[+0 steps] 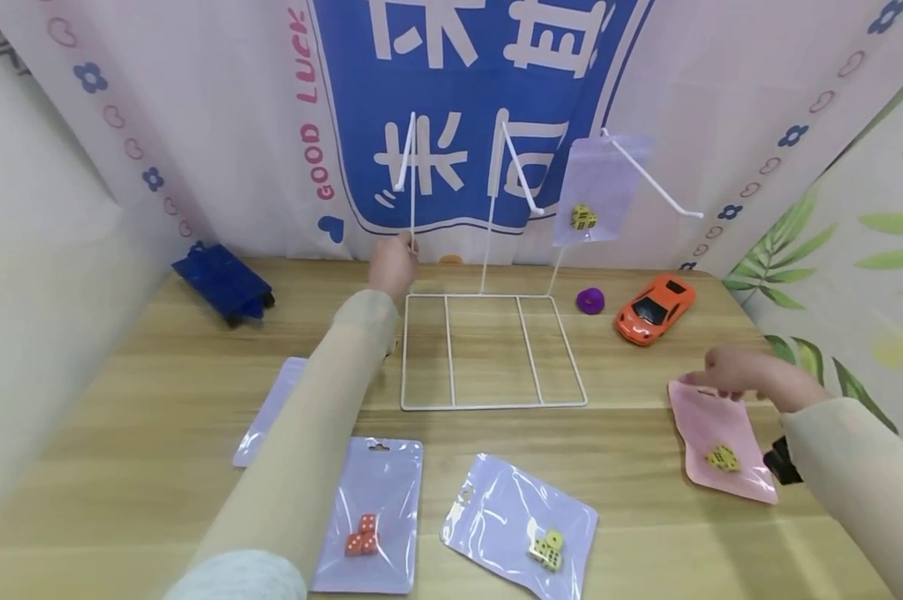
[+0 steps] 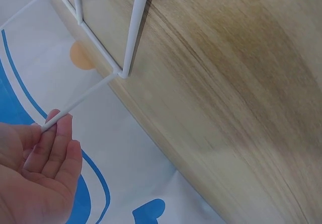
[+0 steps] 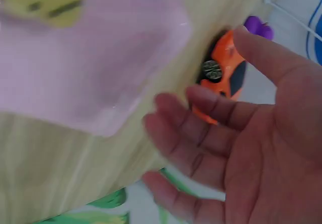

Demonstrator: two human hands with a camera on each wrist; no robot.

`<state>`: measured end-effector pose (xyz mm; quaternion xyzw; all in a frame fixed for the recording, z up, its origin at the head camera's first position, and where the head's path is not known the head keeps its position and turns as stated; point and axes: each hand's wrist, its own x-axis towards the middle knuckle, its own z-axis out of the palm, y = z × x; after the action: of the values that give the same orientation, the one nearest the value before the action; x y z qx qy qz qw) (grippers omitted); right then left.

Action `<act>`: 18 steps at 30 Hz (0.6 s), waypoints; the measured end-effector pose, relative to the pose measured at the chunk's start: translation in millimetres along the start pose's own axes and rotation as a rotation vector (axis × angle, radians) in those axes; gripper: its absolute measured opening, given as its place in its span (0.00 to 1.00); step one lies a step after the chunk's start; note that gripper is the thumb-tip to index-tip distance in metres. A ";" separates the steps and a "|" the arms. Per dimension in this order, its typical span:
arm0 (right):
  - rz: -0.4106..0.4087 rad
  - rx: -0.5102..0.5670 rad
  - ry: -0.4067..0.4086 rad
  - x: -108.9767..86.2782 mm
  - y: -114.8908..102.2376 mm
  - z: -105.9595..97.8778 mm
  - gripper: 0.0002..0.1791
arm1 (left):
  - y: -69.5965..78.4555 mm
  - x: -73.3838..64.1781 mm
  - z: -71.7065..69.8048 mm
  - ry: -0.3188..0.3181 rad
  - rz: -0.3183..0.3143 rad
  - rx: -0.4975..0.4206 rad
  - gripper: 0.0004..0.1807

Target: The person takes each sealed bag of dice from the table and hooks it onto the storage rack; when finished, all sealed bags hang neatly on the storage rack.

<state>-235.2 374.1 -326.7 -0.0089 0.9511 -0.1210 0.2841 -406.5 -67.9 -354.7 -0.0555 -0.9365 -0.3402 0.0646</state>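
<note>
In the head view, a white wire rack (image 1: 494,407) stands at the back of the table with three hooks. My left hand (image 1: 393,267) is at its left upright; the left wrist view shows thumb and fingers pinching that upright wire (image 2: 85,95). A pink pouch (image 1: 710,425) with yellow dice (image 1: 724,457) lies at the right. Over its top edge is my right hand (image 1: 747,375), whose fingers are spread and loosely bent with nothing between them in the right wrist view. From the right hook hangs a purple pouch (image 1: 601,179) containing yellow dice.
Two purple pouches lie in front, one with red dice (image 1: 363,537), one with yellow dice (image 1: 547,550). Another pouch (image 1: 271,408) is partly hidden by my left forearm. A blue object (image 1: 222,279) sits back left; a purple ring (image 1: 590,301) and orange toy car (image 1: 656,309) sit back right.
</note>
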 end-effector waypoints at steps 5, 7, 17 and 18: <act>0.088 -0.021 -0.024 -12.7 19.6 22.7 0.33 | 0.6 0.4 -0.1 -0.002 -0.015 -0.001 0.09; 0.120 0.020 -0.019 -15.6 22.9 30.5 0.36 | 1.1 0.1 0.0 -0.006 -0.017 0.001 0.09; 0.109 0.158 0.037 -12.1 21.6 44.3 0.63 | 2.4 -0.5 0.5 -0.007 -0.012 -0.002 0.08; 0.096 0.151 0.055 -10.1 21.9 45.6 0.61 | 2.6 -0.6 0.8 -0.007 -0.010 -0.002 0.08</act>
<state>-200.9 386.0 -363.3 0.0614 0.9461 -0.1786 0.2631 -405.6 -65.5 -353.8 -0.0521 -0.9367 -0.3411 0.0593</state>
